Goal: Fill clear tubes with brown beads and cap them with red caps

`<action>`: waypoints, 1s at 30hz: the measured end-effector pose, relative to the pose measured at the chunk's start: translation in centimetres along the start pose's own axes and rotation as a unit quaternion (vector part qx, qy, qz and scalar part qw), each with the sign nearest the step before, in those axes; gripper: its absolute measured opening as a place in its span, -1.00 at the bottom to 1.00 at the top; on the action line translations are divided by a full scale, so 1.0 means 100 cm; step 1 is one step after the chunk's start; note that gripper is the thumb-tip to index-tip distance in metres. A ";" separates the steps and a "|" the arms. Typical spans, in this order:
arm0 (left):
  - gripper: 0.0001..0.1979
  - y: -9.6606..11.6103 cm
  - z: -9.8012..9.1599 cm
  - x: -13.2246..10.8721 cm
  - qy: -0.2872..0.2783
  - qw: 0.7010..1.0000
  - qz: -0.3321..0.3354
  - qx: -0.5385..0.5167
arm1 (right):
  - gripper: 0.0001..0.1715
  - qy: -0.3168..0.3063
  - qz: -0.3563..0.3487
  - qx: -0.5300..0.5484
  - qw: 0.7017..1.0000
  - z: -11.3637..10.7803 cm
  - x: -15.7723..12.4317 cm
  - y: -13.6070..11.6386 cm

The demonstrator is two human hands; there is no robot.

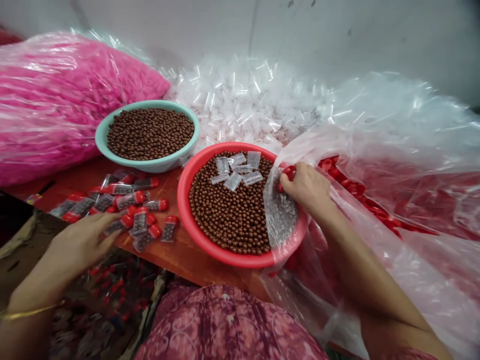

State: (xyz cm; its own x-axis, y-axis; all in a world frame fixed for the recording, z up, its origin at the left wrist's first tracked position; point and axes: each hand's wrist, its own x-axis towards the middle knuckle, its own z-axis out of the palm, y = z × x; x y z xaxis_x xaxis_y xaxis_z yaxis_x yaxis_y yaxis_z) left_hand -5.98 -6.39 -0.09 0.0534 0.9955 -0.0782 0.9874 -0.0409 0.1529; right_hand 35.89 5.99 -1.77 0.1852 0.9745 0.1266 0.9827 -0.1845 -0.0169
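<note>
- Head view, left hand [84, 240]: half open, its fingers [107, 234] stretched onto the capped clear tubes [129, 200] scattered over the orange wooden tabletop [161, 262]. Whether it grasps one, I cannot tell. A gold bangle [32, 313] circles the wrist.
- Right hand [305, 187]: clenched around a red cap [288, 173], just over the rim of the red basin [183, 200], with a clear plastic bag [281, 215] bunched against the hand and draped over that rim.
- The red basin is heaped with brown balls [228, 215] (glossy, like coated sweets), and small clear sleeves [236, 170] lie on top.
- A teal bowl [101, 145] of brown balls [150, 134] stands near the basin, on its left.
- Behind them spreads a heap of clear sleeves [240, 100], with a pink-filled plastic sack [67, 100] at left.
- A large clear bag of red caps [412, 200] lies at right, beside the right forearm.
- A pink patterned garment [225, 325] fills the bottom edge.
</note>
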 end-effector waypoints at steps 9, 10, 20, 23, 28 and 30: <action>-0.65 0.140 0.014 0.129 0.061 0.908 0.389 0.141 | -0.55 0.094 -0.036 0.131 0.986 0.016 -0.014 0.005; -0.64 0.145 0.016 0.141 0.048 0.892 0.420 0.163 | -0.55 0.095 -0.038 0.145 0.984 0.017 -0.014 0.006; -0.78 0.154 -0.003 0.161 -0.003 0.840 0.481 0.251 | -0.60 0.094 -0.023 0.233 0.968 0.019 -0.012 0.010; -0.73 0.163 0.001 0.144 -0.018 0.848 0.458 0.268 | -0.62 0.098 -0.023 0.253 0.962 0.019 -0.012 0.010; -0.74 0.190 0.037 0.125 -0.131 0.835 0.496 0.199 | -0.64 0.098 -0.015 0.260 0.961 0.016 -0.012 0.009; -0.77 0.199 0.052 0.124 -0.137 0.847 0.492 0.147 | -0.66 0.103 -0.018 0.264 0.959 0.015 -0.013 0.010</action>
State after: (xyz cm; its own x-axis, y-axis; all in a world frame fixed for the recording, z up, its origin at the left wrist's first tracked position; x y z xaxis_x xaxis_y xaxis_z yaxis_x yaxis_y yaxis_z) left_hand 15.13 4.66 -3.10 0.8648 0.4121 -0.2869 0.4376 -0.8987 0.0281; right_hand 36.60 4.74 -3.47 0.1990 0.9229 0.3296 0.8653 -0.0076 -0.5012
